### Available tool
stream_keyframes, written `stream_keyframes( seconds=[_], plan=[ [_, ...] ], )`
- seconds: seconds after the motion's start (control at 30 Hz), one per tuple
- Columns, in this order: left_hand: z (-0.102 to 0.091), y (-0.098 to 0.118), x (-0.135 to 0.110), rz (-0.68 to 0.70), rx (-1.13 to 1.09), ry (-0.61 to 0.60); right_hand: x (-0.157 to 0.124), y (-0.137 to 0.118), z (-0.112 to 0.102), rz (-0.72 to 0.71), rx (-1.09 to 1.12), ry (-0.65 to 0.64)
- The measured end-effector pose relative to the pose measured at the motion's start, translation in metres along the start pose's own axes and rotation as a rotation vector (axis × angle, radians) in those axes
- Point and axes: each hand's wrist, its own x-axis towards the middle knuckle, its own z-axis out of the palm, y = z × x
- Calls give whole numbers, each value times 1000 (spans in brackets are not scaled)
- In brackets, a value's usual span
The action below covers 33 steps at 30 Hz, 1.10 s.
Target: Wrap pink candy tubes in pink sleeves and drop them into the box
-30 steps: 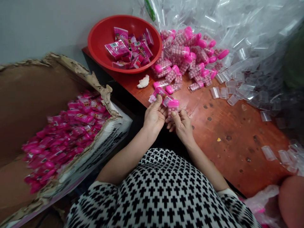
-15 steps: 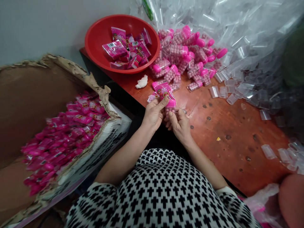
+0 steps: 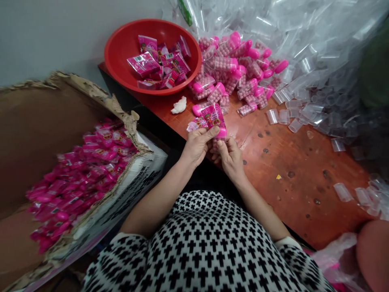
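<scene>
My left hand (image 3: 195, 149) is closed on a printed pink plastic wrapper (image 3: 215, 114), its thumb pressed on the lower part. Just below the print, the pink cap of a candy tube (image 3: 222, 132) shows; whether it sits inside the wrapper or behind it I cannot tell. My right hand (image 3: 231, 159) pinches the lower end of that tube, mostly hidden by the fingers. Beyond my left hand, another printed wrapper (image 3: 197, 123) lies on the table beside a capped tube. Several clear tubes of pink candy balls (image 3: 225, 65) with pink caps are heaped farther back.
A red bowl (image 3: 121, 79) with pink packets stands at the back left of the brown table (image 3: 273, 202). Crumpled white stuff (image 3: 179, 105) lies before it. At left, a torn cardboard box (image 3: 142, 162) contains many pink packets (image 3: 82, 170). Clear empty tubes (image 3: 322, 117) spread at right.
The view has shifted slightly. The printed wrapper stands more upright and spread, and my left thumb has moved a little right over it. Both hands keep hold.
</scene>
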Motion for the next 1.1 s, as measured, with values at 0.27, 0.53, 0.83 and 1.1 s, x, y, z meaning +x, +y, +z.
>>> stream_keyframes(
  seconds=[0.27, 0.53, 0.83, 1.1],
  plan=[
    [3, 4, -4, -25, -68, 59, 9, 1, -19, -525, -529, -33],
    [2, 8, -7, -3, -45, 55, 14, -6, -27, -508, -739, -158],
    [0, 4, -12, -28, 4, 78, 16, -12, -29, -512, -715, -166],
    [3, -2, -14, -75, 26, 96, 15, -4, -27, -499, -711, -118]
  ],
)
